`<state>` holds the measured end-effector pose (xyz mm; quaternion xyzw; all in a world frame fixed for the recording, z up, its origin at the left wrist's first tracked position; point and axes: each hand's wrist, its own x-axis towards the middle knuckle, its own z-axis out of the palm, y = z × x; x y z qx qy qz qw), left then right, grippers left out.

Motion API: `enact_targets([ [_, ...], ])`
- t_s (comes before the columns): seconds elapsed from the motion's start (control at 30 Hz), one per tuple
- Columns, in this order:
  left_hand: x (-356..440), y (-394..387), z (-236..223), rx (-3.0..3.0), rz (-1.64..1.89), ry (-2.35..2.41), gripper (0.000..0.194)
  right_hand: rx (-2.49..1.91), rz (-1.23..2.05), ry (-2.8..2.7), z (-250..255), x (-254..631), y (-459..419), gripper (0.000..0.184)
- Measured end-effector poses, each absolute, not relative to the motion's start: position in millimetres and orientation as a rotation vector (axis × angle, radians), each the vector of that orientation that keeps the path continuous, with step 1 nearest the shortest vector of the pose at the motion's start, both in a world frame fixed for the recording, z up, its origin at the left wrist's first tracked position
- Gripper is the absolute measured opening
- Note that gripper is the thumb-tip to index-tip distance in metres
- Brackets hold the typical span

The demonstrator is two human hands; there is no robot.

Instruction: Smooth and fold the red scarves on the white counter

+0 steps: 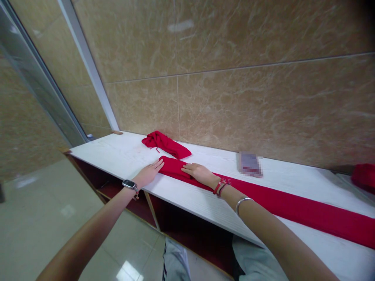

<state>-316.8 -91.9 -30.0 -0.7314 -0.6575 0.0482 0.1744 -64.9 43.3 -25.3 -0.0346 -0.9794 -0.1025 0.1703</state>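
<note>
A long red strip of cloth [304, 207] lies along the white tabletop and runs out of view at the right. At its left end the cloth is folded over on itself in a flat layer. My left hand [148, 174], wearing a watch, rests with stretched fingers against that folded end. Flat on top of the fold, fingers extended, lies my right hand [202, 174]. Both hands are open and grip nothing. Behind the fold sits a crumpled red cloth piece [166, 144] with a thin cord showing.
A pixelated grey packet [249, 164] lies near the wall on the white tabletop [202, 199]. Another red bundle [365, 175] is at the far right edge. Below the top are dark open shelves [181, 216]. A tiled wall [234, 105] stands directly behind.
</note>
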Motion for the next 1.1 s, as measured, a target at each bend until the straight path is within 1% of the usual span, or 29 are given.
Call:
enact_targets([
  [0.1, -310, -89, -25, -2.064, 0.143, -1.953, 0.056, -0.101, -0.225, -2.771, -27, -64, 41, 0.038],
  [0.23, -291, -71, -13, -2.017, -0.037, -1.985, 0.045, -0.129, -0.177, -2.746, -21, -64, 35, 0.039],
  [0.33, -278, -59, -17, -2.036, -0.080, -2.053, 0.044, -0.136, -0.153, -2.789, -19, -61, 33, 0.040],
  [0.47, -273, -55, -26, -1.961, 0.020, -2.310, 0.053, -0.164, -0.076, -2.828, -22, -53, 36, 0.045],
  [0.6, -275, -54, -20, -1.925, 0.098, -2.452, 0.065, -0.201, 0.066, -2.874, -15, -57, 40, 0.048],
  [0.73, -277, -52, -16, -1.941, 0.143, -2.528, 0.075, -0.326, 0.085, -2.781, -8, -75, 30, 0.042],
  [0.77, -278, -53, -16, -1.950, 0.140, -2.528, 0.077, -0.365, 0.076, -2.757, -10, -79, 26, 0.041],
  [0.9, -282, -55, -23, -1.979, 0.111, -2.518, 0.085, -0.511, 0.128, -2.848, -27, -85, 15, 0.051],
  [1.0, -283, -56, -26, -1.994, 0.073, -2.520, 0.088, -0.542, 0.193, -2.909, -36, -82, 15, 0.052],
  [1.07, -286, -56, -26, -2.006, -0.027, -2.537, 0.089, -0.541, 0.222, -2.919, -36, -81, 16, 0.053],
  [1.1, -289, -57, -24, -1.988, -0.134, -2.579, 0.090, -0.543, 0.237, -2.917, -34, -80, 17, 0.054],
])
